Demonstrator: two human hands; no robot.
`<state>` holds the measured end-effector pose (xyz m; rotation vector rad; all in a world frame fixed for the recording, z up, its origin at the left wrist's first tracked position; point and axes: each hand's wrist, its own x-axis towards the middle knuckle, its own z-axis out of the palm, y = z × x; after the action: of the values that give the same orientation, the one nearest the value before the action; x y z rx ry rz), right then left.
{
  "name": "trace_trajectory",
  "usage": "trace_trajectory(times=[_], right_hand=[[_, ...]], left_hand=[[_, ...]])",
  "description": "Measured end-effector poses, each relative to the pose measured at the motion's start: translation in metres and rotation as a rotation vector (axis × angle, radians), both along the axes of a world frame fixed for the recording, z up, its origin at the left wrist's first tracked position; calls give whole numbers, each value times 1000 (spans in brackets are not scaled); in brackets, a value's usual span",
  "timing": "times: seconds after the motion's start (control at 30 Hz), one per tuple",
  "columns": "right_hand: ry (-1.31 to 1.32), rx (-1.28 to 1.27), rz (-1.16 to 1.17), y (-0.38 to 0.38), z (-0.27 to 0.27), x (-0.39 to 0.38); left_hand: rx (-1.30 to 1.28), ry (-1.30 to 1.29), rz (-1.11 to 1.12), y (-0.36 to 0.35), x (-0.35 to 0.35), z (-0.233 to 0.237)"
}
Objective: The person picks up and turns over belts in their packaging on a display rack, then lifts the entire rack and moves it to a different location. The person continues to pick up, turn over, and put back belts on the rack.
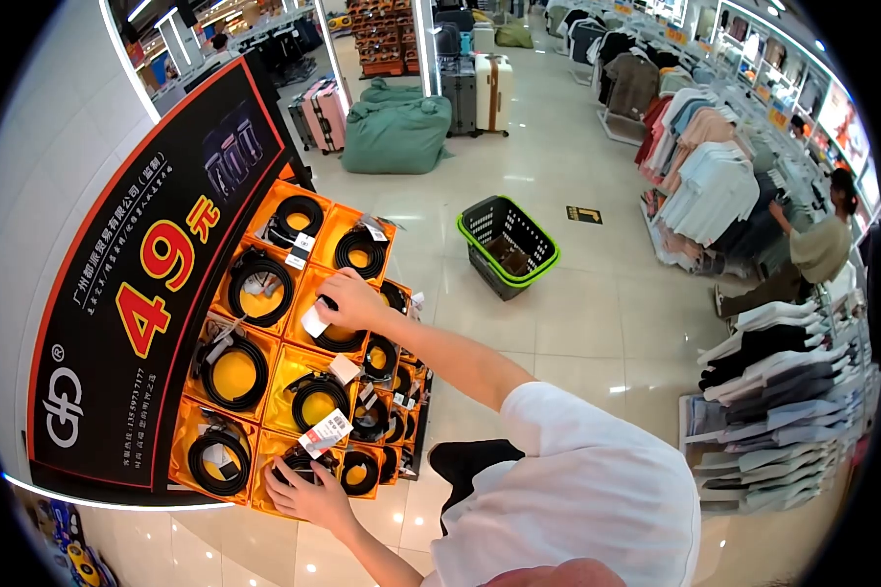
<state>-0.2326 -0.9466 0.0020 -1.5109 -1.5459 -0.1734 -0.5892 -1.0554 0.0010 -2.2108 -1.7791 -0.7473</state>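
Note:
Coiled black belts lie in orange boxes on a tilted display. My right hand (355, 301) reaches over a middle box with its fingers curled at a white tag (314, 321); the belt (340, 339) below is partly covered. Lower down, my left hand (311, 496) has its fingers and thumb around a dark belt (301, 464) in the front box, its coil mostly hidden. A printed tag (325, 431) sticks up beside that belt. Between my hands, another coiled belt (320, 401) sits in its yellow-lined box.
A black sign (157, 284) with a large 49 stands behind the boxes. On the tiled floor is a green-rimmed shopping basket (507, 247) with something dark inside. Suitcases (493, 93), a green covered heap (396, 127) and clothes racks (707, 186) stand around; a person (818, 249) is at the right.

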Motion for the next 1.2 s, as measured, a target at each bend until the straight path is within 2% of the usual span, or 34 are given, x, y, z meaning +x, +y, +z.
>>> trace_trajectory(times=[0.27,0.33,0.67,1.2], right_hand=[[-6,-11,-18,1,2,0],[19,68,-4,3,0,-1],[28,-13,14,0,3,1],[0,78,-1,6,-7,3]], left_hand=[[16,-27,-38,1,-2,-2],[35,-11,-21,2,-3,-6],[20,-62,-25,-1,0,1],[103,-125,13,-2,7,0]])
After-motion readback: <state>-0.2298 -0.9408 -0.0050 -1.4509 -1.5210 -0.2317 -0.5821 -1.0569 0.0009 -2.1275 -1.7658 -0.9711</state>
